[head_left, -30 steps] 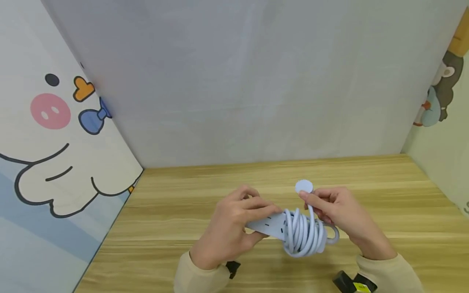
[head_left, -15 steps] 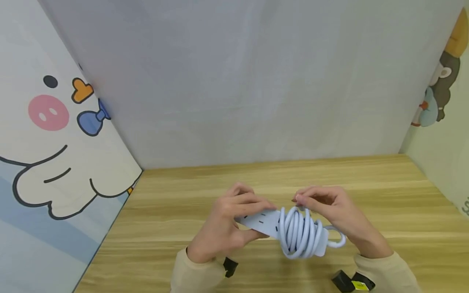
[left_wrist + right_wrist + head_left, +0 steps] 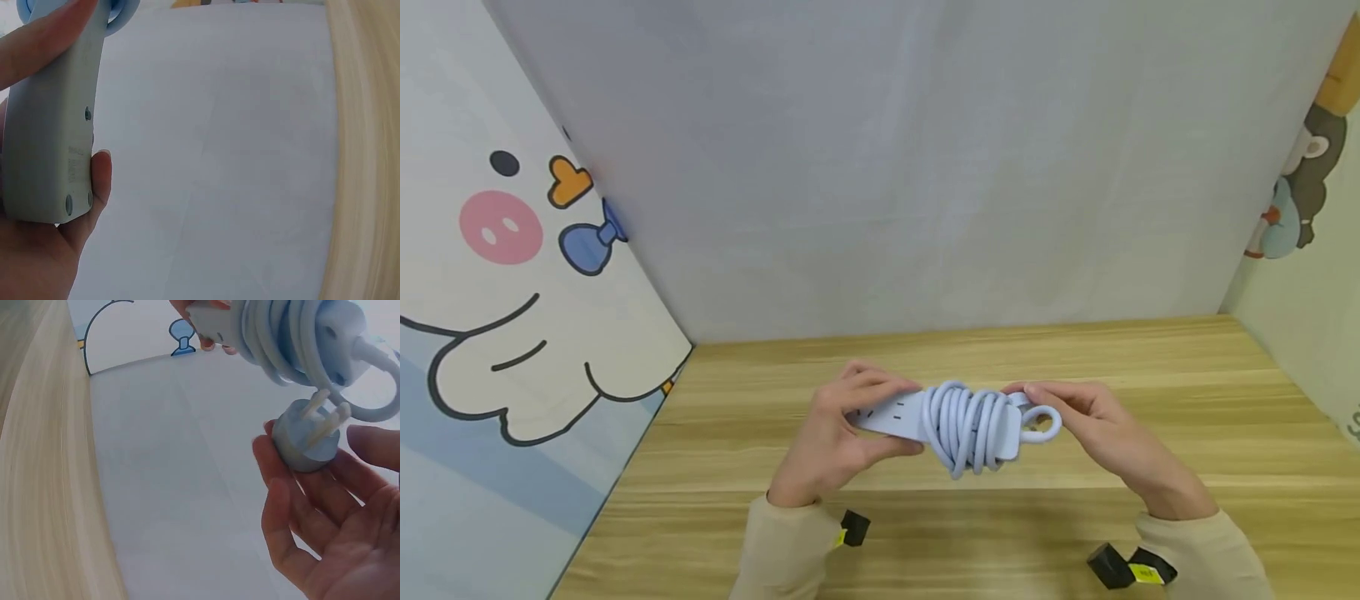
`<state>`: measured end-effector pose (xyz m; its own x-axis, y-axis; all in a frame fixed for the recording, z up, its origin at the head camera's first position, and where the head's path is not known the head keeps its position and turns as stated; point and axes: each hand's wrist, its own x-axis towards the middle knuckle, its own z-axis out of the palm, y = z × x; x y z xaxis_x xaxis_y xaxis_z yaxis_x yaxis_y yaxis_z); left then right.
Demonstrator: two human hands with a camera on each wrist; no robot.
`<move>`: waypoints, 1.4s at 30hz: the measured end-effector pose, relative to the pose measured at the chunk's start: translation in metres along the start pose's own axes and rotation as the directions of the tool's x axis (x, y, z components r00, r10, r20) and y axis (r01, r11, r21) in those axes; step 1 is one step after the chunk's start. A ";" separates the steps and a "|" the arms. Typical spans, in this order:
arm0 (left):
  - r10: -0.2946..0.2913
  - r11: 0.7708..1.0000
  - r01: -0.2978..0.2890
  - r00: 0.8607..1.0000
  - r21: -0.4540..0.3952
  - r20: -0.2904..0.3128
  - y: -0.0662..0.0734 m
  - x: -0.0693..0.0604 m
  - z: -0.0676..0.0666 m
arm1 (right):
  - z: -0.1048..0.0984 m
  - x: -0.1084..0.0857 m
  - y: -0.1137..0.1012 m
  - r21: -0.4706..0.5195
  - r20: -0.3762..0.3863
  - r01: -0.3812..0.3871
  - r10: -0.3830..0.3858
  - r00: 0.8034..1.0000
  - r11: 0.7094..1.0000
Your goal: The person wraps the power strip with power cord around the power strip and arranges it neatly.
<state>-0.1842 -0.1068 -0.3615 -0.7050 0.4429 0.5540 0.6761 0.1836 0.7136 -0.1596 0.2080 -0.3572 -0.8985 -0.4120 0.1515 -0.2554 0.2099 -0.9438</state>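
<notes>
A white power strip point(image 3: 891, 415) is held above the table, its white cord point(image 3: 958, 429) wound several times around its right part. My left hand point(image 3: 831, 437) grips the strip's left end, thumb below and fingers above. Its plain underside point(image 3: 47, 125), with screw holes, shows in the left wrist view. My right hand point(image 3: 1105, 429) is at the strip's right end, beside a small loop of cord point(image 3: 1047, 425). In the right wrist view its fingers curl behind the round plug point(image 3: 303, 440), whose prongs point up toward the wound cord; the thumb lies close by the plug.
Below the hands is a wood-grain table point(image 3: 737, 500). A pale grey wall point(image 3: 925, 167) stands behind it, with a cartoon-printed panel point(image 3: 512, 317) on the left and another printed panel point(image 3: 1300, 292) on the right. Black devices point(image 3: 1110, 567) sit at both wrists.
The strip has moved left and up with my left hand and turned more level. The plug, pinched upright above the coils a second ago, is now down behind the strip's right end with my right hand.
</notes>
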 end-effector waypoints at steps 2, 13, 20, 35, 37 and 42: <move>-0.027 1.000 0.027 1.000 -0.002 0.007 -0.004 0.000 0.001 | 0.000 0.001 0.002 -0.014 0.005 0.017 -0.017 1.000 1.000; -0.049 0.998 0.048 0.998 -0.028 -0.043 -0.008 0.004 0.008 | 0.014 0.012 0.010 -0.051 0.037 0.110 -0.109 0.993 0.993; -0.090 0.996 0.089 0.994 -0.021 -0.064 -0.010 0.004 0.012 | 0.013 0.013 0.010 -0.057 0.053 0.120 -0.117 0.992 0.991; -0.345 0.806 0.162 0.910 0.570 0.230 -0.059 -0.002 0.047 | 0.014 0.021 0.080 -0.130 0.278 -0.198 0.227 0.933 0.972; -0.375 0.786 0.173 0.897 0.594 0.235 -0.062 -0.003 0.051 | 0.014 0.021 0.086 -0.137 0.283 -0.211 0.242 0.928 0.968; -0.400 0.746 0.172 0.888 0.643 0.226 -0.068 -0.007 0.058 | 0.013 0.022 0.094 -0.184 0.243 -0.219 0.260 0.934 0.958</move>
<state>-0.2127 -0.0720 -0.4385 -0.8480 0.5185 0.1099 0.5210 0.7774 0.3523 -0.1987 0.2070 -0.4468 -0.8193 -0.5458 -0.1757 -0.1137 0.4550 -0.8832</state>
